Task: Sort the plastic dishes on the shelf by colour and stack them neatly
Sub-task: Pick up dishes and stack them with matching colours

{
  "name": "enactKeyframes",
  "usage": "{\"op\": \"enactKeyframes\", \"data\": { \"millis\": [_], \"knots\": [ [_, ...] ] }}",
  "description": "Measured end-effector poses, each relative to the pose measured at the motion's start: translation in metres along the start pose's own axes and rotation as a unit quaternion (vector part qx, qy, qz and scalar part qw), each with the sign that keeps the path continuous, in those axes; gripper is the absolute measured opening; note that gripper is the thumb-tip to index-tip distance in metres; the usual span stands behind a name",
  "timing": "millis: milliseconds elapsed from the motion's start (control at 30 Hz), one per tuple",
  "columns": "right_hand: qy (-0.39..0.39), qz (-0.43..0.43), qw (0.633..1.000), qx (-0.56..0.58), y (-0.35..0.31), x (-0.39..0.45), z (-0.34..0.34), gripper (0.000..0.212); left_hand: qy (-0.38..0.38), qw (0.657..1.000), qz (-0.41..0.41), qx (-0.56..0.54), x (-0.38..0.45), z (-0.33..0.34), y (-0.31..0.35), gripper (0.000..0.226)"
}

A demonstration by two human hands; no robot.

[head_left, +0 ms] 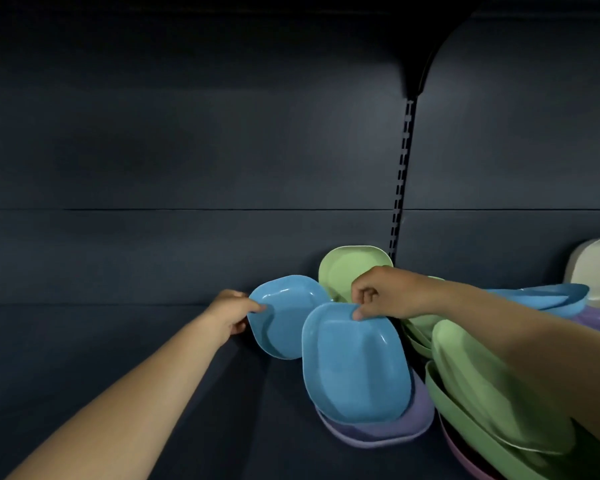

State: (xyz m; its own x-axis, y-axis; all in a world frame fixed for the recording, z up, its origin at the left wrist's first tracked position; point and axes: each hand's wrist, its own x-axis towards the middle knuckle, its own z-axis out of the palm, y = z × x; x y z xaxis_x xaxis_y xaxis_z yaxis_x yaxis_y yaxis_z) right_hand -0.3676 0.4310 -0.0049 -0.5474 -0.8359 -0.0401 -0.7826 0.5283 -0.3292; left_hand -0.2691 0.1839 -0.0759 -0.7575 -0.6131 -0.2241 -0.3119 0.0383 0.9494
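My left hand [231, 315] pinches the left rim of a blue dish [284, 320] that stands tilted on the dark shelf [118, 341]. My right hand [388, 294] pinches the far rim of a second blue dish [357, 367], which lies on a purple dish [378, 434]. A light green dish [347, 268] leans against the back wall behind my right hand. Several green dishes [482, 386] are piled under my right forearm, with a dark pink dish [464, 459] beneath them. More blue dishes [547, 296] and a purple one [599, 322] lie at the far right.
A cream dish [596, 271] leans upturned at the right edge. A slotted upright rail [400, 181] runs down the back wall [187, 150]. The shelf surface stretches bare to the left of my left arm.
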Motion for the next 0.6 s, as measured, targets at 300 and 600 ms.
{"op": "enactKeyframes", "data": {
  "millis": [300,600],
  "knots": [
    [0.065,0.059,0.988,0.129,-0.066,-0.002,-0.007,0.007,0.062,0.985,-0.024,-0.16,-0.052,-0.084,-0.016,0.011],
    [0.071,0.085,0.885,0.453,-0.22,0.011,0.046,0.008,0.116,0.967,0.023,-0.224,-0.12,-0.237,-0.05,0.012]
  ]
}}
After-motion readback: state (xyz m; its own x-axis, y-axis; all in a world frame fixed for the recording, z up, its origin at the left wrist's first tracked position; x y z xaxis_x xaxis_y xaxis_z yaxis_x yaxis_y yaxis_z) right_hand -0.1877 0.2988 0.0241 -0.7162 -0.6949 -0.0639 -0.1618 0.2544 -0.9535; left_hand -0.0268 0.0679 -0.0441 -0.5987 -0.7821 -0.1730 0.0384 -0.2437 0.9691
